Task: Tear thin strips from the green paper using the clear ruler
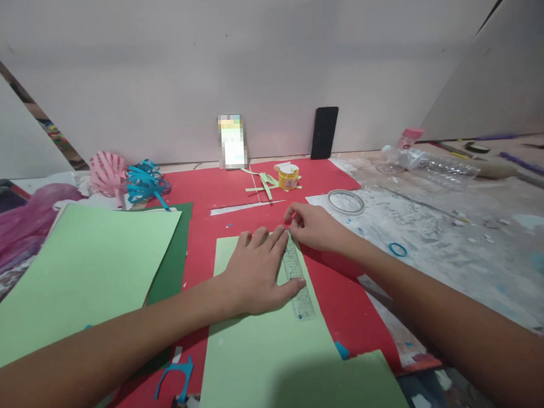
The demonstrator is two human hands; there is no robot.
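Red-covered table (236, 187): left hand (256, 270) flat on ruler (296, 274)

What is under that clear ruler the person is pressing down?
The ruler lies on a light green sheet, which shows through it. The left hand covers its near edge, the right hand its far end. Red paper lies under the sheet.

No text, brand or number can be read anywhere in the head view. The clear ruler (296, 276) bears fine scale marks along its length, too small to make out. The yellow jar (288, 176) carries a label that stays illegible, and the upright phone screen (232, 141) is blurred beyond reading
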